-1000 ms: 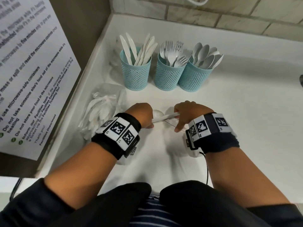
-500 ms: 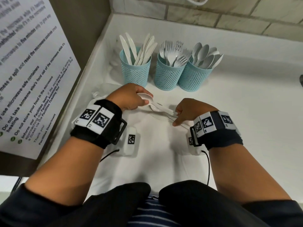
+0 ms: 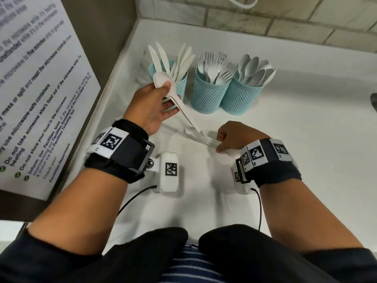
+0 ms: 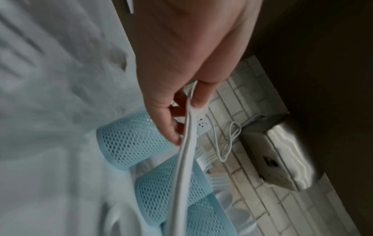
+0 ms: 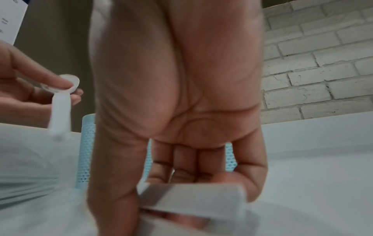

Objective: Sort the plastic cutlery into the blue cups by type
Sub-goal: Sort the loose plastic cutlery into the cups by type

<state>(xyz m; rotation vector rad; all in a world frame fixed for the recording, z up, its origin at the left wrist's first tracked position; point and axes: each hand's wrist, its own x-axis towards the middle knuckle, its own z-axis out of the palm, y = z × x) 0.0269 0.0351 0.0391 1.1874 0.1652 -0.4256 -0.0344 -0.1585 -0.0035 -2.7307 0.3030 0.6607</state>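
Observation:
My left hand [image 3: 163, 94] pinches a white plastic spoon [image 3: 179, 103] by its bowl, thumb on top, raised in front of the knife cup [image 3: 180, 88]. The spoon's handle slopes down to the right, its end at a clear wrapper [image 3: 204, 139] that my right hand [image 3: 222, 144] pinches low over the counter. Three blue mesh cups stand in a row: knives on the left, forks [image 3: 208, 97] in the middle, spoons [image 3: 242, 99] on the right. The left wrist view shows the fingers on the spoon [image 4: 185, 143]. In the right wrist view the wrapper [image 5: 191, 196] is blurred.
A white counter [image 3: 295, 123] runs to a brick wall [image 3: 265, 19] at the back. A printed notice [image 3: 36, 94] covers the left side wall. A dark object [image 3: 374, 101] shows at the right edge. A metal appliance [image 4: 282, 159] and a white cable hang on the wall.
My left hand has lifted the spoon up and away toward the knife cup, drawing it out of the wrapper. My right hand stayed low, still holding the wrapper.

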